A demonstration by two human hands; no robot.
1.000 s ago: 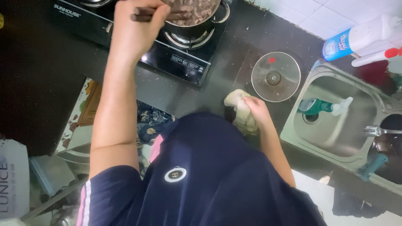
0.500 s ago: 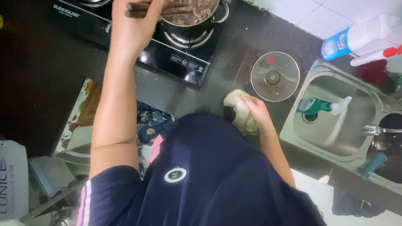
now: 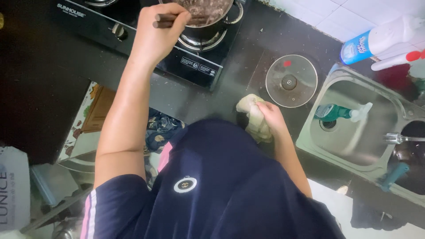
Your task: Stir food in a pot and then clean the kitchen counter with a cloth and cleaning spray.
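My left hand (image 3: pixel 156 33) is raised over the gas stove (image 3: pixel 146 42) and grips a pair of dark chopsticks (image 3: pixel 166 21). Their tips reach into a steel pot (image 3: pixel 208 20) of dark, bubbling food on the burner. My right hand (image 3: pixel 271 118) rests at the front edge of the black counter (image 3: pixel 248 57), closed around a crumpled pale yellow cloth (image 3: pixel 251 116). A round glass pot lid (image 3: pixel 291 81) lies flat on the counter just beyond that hand.
A steel sink (image 3: pixel 354 146) at the right holds a green pump bottle (image 3: pixel 336 113) under a tap (image 3: pixel 398 138). A white-and-blue bottle (image 3: pixel 380 40) lies behind the sink. Patterned boxes and containers (image 3: pixel 88 119) sit low at the left.
My left hand has shifted slightly over the pot with the chopsticks, moving them through the food. My right hand stays on the cloth.
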